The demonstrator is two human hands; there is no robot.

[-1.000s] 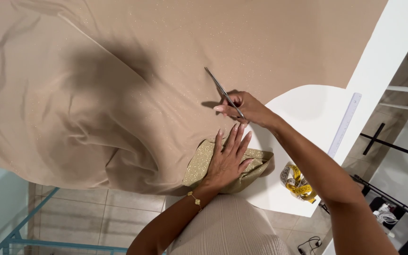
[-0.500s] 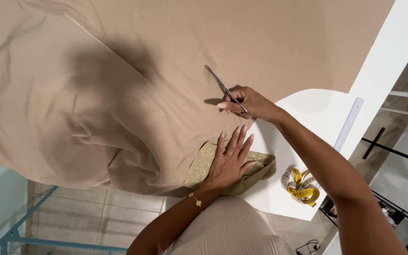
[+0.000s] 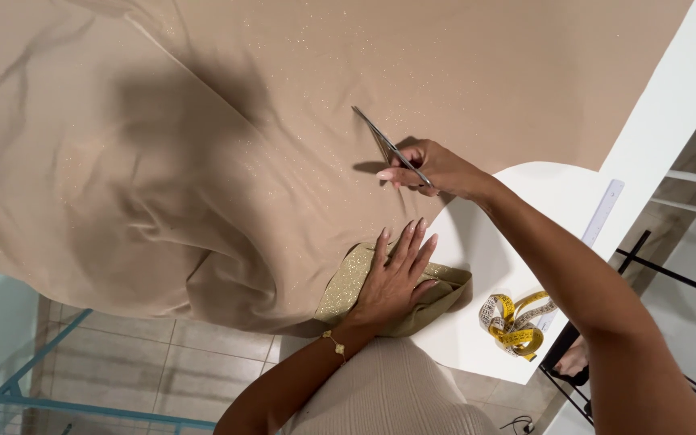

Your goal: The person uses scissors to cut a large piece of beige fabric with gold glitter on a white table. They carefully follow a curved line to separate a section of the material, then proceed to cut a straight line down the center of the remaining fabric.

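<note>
Here, scissors (image 3: pixel 388 145) are pinched in the right hand (image 3: pixel 432 167), blades parted in beige fabric (image 3: pixel 300 97) spread across the white worktop (image 3: pixel 517 322), the cut barely begun, while the left hand (image 3: pixel 392 278), fingers spread, flattens a folded piece (image 3: pixel 348 282).

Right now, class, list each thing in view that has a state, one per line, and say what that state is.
scissors: held in right hand, blades on cloth
beige cloth: spread out, rumpled at left
folded gold piece: pinned under left hand
tape measure: loosely coiled on white table
clear ruler: lying flat

left hand (image 3: pixel 395 278) flat, fingers spread, right hand (image 3: pixel 435 167) gripping, arm extended
</note>
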